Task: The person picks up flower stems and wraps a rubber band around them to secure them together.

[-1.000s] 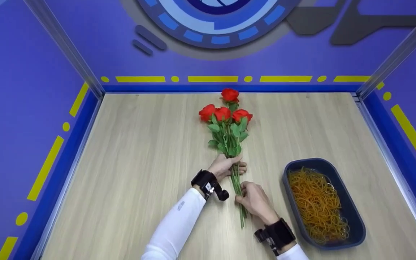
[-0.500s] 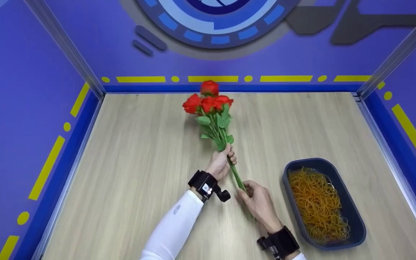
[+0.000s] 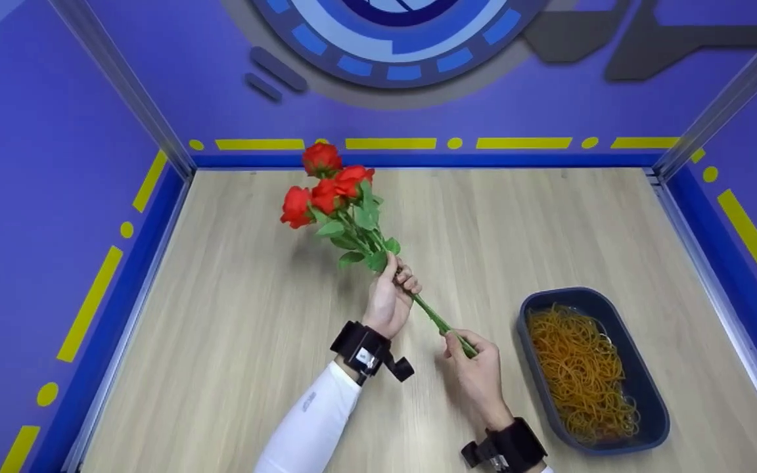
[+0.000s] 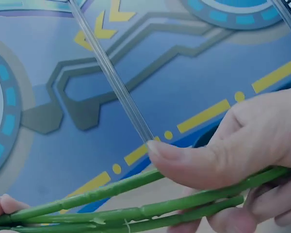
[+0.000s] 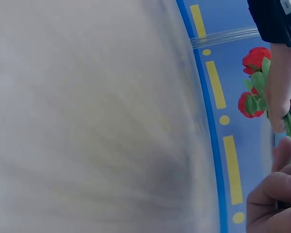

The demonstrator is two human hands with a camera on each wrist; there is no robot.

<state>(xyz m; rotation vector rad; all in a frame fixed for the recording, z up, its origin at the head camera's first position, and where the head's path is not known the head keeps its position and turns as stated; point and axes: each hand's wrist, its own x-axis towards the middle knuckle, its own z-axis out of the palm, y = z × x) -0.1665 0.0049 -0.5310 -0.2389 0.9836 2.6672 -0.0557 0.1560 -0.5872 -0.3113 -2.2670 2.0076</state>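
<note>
Several red roses with green leaves are bunched together, tilted with their blooms toward the far left. My left hand grips the bunch just below the leaves. Lower down, my right hand pinches the stems near their cut ends, thumb on top. The left wrist view shows the green stems running between both hands, with the right thumb laid along them. One stem ends short of the others there. In the right wrist view, part of the blooms shows behind the left hand, and the stem ends are mostly hidden.
A dark blue-grey tub full of orange-yellow rubber bands stands on the wooden table, right of my right hand. Blue panels with yellow markings wall in the back and sides.
The roses have lifted and swung left, from nearly straight to slanted. My left hand has closed around the stems and moved slightly left and away; the right hand keeps hold near the stem ends.
</note>
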